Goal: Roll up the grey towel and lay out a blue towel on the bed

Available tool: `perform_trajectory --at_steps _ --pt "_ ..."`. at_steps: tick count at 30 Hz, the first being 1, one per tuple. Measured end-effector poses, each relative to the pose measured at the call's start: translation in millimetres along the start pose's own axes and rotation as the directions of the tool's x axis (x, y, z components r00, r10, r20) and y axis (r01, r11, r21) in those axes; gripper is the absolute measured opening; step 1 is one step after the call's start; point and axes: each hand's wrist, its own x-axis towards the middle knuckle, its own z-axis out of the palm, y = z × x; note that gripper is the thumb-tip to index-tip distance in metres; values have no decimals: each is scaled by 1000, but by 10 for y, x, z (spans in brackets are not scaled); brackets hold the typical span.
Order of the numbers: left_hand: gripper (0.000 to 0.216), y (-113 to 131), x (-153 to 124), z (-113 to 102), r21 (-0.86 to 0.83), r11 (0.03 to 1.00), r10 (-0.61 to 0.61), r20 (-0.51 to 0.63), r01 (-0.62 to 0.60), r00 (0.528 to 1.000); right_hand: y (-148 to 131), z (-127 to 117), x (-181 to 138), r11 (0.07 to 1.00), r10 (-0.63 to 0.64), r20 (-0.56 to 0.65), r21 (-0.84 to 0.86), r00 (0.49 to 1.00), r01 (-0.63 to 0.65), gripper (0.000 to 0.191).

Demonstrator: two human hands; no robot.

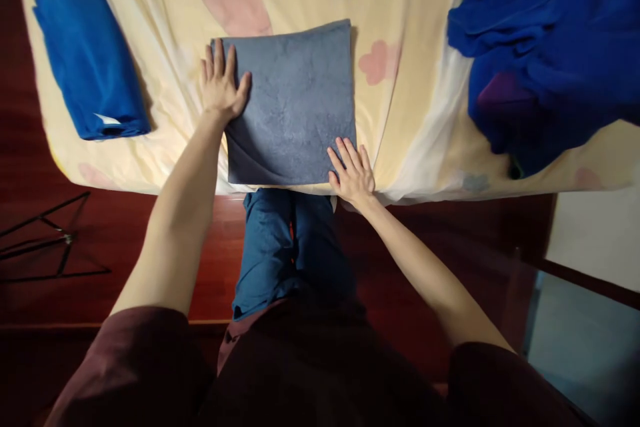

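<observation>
A grey towel (295,103), folded into a rectangle, lies flat on the pale yellow bed sheet (165,47) in the middle of the head view. My left hand (220,83) rests flat on its upper left corner with fingers stretched out. My right hand (353,173) lies flat on the lower right corner at the near edge of the bed, fingers spread. Neither hand holds anything.
A folded blue towel (90,60) lies at the left of the bed. A heap of loose blue cloth (545,47) sits at the right. The sheet carries a rabbit and carrot print. Dark red wooden floor (115,233) runs below the bed edge, with thin black wire legs at left.
</observation>
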Motion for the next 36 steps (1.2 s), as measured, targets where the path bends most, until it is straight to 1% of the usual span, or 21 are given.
perform_trajectory --at_steps 2,3,5,6,8,10,12,15,16,18,20,24,27,29,32,34,36 --pt "118 8 43 -4 19 1000 11 -21 -11 1000 10 6 10 1000 12 25 0 1000 -12 71" --pt "115 28 21 -14 21 1000 20 -27 -19 999 11 6 12 1000 15 34 1 999 -15 71" --pt "109 109 -122 -45 22 999 32 -23 -31 999 6 0 8 1000 14 35 5 999 -14 72" --pt "105 168 -246 -61 17 999 38 -15 -38 999 0 -7 3 1000 10 27 8 1000 -10 72" --pt "99 302 -595 -81 -11 998 67 9 -67 998 -17 -25 -8 1000 0 4 14 1000 0 72" --pt "93 419 -1050 -80 -52 992 115 28 -113 993 -39 -49 -19 1000 -12 -18 13 1000 13 71" --pt "84 478 -1543 -62 -56 988 149 35 -147 988 -67 -72 -30 1000 -25 -36 -2 999 25 70" --pt "77 436 -2184 -46 -19 984 177 80 -176 981 -103 -91 -52 999 -47 -72 -28 996 46 67" --pt "77 396 -2341 -48 -14 983 184 98 -183 978 -106 -92 -61 998 -56 -87 -35 995 53 66" --pt "77 300 -2550 -62 -25 980 198 128 -196 972 -83 -90 -83 996 -85 -122 -38 989 81 65" --pt "77 206 -2633 -77 -56 979 204 130 -198 970 -16 -87 -101 990 -144 -163 -17 976 143 65" --pt "72 63 -2599 -57 -148 960 249 71 -237 966 200 -88 -99 940 -298 -214 104 930 325 71" --pt "75 -12 -2562 2 -228 933 287 1 -280 958 314 -69 -71 893 -338 -279 208 899 400 72" --pt "75 -51 -2552 31 -275 915 297 -39 -296 954 339 -43 -56 873 -305 -352 269 885 408 64" --pt "67 -97 -2525 12 -330 897 289 -65 -294 955 336 -7 -46 868 -181 -462 340 868 362 54" --pt "60 -120 -2481 -42 -367 888 270 -68 -276 960 334 4 -42 873 -107 -500 366 859 321 52" --pt "54 -139 -2417 -99 -403 877 257 -73 -264 964 339 7 -38 872 -89 -511 375 855 315 53"
